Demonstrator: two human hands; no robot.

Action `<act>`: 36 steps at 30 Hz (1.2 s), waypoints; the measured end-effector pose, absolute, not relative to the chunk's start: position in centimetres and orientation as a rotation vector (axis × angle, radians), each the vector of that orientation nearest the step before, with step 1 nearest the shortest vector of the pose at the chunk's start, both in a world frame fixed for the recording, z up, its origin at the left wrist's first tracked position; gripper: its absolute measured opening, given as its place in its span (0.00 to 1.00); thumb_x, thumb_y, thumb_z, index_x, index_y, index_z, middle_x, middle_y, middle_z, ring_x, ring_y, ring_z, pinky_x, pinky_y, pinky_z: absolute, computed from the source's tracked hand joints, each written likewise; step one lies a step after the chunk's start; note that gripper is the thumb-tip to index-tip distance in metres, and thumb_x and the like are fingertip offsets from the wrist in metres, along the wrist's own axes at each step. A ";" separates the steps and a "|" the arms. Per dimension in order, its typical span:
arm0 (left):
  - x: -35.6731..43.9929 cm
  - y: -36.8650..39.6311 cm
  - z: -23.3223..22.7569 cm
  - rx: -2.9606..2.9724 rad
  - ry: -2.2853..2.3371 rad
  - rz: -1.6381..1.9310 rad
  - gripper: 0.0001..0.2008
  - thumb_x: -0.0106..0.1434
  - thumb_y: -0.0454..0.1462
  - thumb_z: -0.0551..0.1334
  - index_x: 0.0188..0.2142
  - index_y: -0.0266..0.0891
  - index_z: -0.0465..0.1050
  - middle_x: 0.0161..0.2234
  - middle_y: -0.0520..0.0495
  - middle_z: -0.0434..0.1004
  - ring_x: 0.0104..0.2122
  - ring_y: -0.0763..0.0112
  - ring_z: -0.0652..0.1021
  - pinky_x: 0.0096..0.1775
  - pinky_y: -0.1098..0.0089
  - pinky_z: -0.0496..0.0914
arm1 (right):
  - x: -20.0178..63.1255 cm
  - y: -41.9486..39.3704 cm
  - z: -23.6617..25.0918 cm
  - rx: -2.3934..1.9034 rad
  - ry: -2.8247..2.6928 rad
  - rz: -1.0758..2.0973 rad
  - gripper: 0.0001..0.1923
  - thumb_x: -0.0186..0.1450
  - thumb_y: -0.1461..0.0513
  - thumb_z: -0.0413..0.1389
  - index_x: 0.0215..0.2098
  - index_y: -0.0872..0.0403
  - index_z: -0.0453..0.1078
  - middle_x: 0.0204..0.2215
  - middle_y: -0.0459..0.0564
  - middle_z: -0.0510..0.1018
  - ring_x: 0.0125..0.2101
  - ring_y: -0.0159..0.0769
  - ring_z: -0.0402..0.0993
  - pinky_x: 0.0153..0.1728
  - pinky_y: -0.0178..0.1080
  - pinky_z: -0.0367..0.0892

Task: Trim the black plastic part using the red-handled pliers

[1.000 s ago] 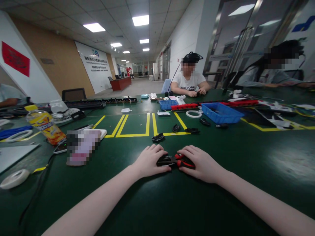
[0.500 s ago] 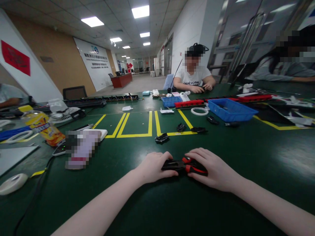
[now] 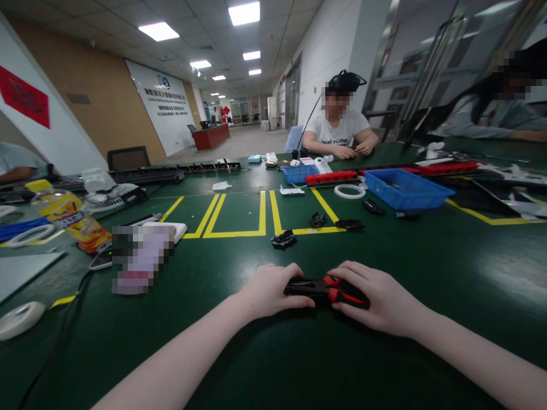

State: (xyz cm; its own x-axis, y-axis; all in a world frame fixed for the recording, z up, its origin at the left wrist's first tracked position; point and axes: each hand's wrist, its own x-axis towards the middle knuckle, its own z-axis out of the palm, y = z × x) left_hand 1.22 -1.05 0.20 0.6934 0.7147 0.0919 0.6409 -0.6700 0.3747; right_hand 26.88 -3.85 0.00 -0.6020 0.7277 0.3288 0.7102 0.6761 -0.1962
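Both of my hands rest on the dark green table (image 3: 273,364) and grip one small black and red plastic part (image 3: 325,288) between them. My left hand (image 3: 268,290) closes over its black end. My right hand (image 3: 376,296) covers its red end. Most of the part is hidden under my fingers. Just beyond my hands lies a small black part (image 3: 283,239), with two more black parts (image 3: 317,220) (image 3: 349,225) near the yellow tape lines (image 3: 256,219).
A blue bin (image 3: 405,191), a white tape ring (image 3: 349,191), a smaller blue tray (image 3: 299,173) and red strips (image 3: 333,177) stand farther back. A yellow bottle (image 3: 70,222), a tape roll (image 3: 19,319) and a cable lie at left. Two other people sit across the table.
My hands and the part have stayed together on the table. The camera has turned slightly, so they appear a little lower and further right in view.
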 end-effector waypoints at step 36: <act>1.8 -1.6 0.3 2.673 1.112 0.338 0.21 0.60 0.57 0.57 0.33 0.41 0.65 0.32 0.51 0.74 0.29 0.67 0.74 0.28 0.72 0.57 | 26.8 -4.7 0.3 -1.090 -2.520 -0.099 0.20 0.60 0.56 0.56 0.48 0.54 0.66 0.40 0.56 0.74 0.37 0.40 0.72 0.35 0.42 0.70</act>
